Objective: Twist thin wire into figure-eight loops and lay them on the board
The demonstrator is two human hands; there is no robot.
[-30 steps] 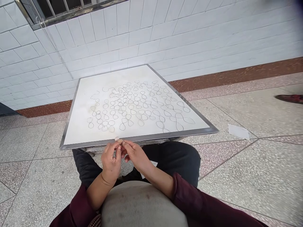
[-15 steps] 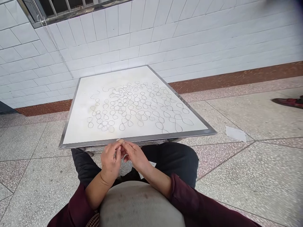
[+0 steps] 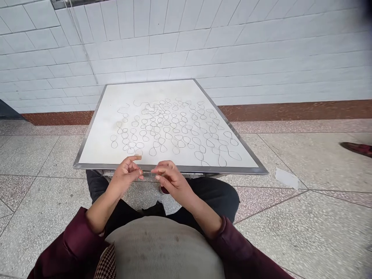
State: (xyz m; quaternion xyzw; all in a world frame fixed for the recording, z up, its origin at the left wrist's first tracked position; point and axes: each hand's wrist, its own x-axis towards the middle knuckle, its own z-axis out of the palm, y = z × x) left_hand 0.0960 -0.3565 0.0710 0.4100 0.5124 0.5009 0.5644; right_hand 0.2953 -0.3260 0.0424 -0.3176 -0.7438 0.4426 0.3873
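Left hand (image 3: 124, 174) half open, index raised, remaining fingers loosely curled, not clenched; right hand (image 3: 171, 182) curled, fingertips drawn in; compared with the frame half a second earlier, when the two hands met at the fingertips, they have now parted and stand just beside each other; a fine strand (image 3: 148, 174) appears to span the gap between them, but it is too thin to confirm, so I cannot tell whether either hand grasps it; both hands are held just in front of the near metal rim (image 3: 186, 169) of the white board (image 3: 151, 93); on the board, many looped dark cords (image 3: 162, 131) lie spread in loose rows, none visibly touching the hands; below the board, dark trousers (image 3: 217, 197) cover the lap, and maroon sleeves (image 3: 72, 240) end at the forearms; right of the board, a paper scrap (image 3: 286, 178) lies on the terrazzo floor (image 3: 319, 221), with a dark red shoe (image 3: 356, 149) further right; beyond the board, a white tile wall (image 3: 232, 50).
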